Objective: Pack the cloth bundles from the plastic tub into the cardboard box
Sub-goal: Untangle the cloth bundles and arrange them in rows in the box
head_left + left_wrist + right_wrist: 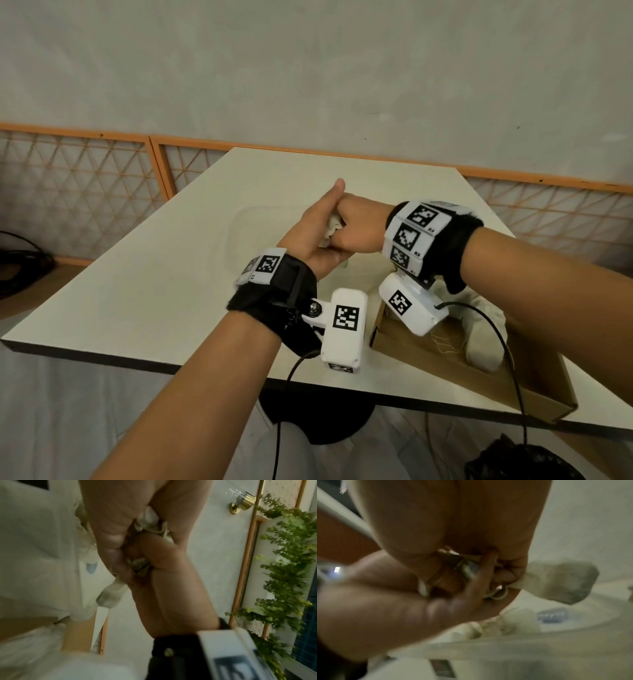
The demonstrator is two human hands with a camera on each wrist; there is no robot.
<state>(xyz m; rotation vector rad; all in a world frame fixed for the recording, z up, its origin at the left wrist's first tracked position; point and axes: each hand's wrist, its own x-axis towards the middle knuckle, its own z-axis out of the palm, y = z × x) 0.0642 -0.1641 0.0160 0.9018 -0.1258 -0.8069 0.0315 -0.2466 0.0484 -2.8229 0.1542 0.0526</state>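
Observation:
Both hands meet above the clear plastic tub [236,222] at mid-table. Between them is a white cloth bundle [331,226], mostly hidden by the fingers. My left hand [308,233] grips it from the left with its thumb pointing up. My right hand [358,229] is curled round it from the right. In the left wrist view the cloth bundle [148,519] is squeezed between the palms and a loose end hangs below. In the right wrist view that end of the cloth bundle [559,581] sticks out past the right hand [453,520]. The cardboard box [486,383] lies at the near right.
Another white cloth bundle [479,329] lies inside the box. The table [154,291] has its near edge just below my forearms. An orange lattice fence [85,192] runs behind it. Black cables hang from both wrist cameras.

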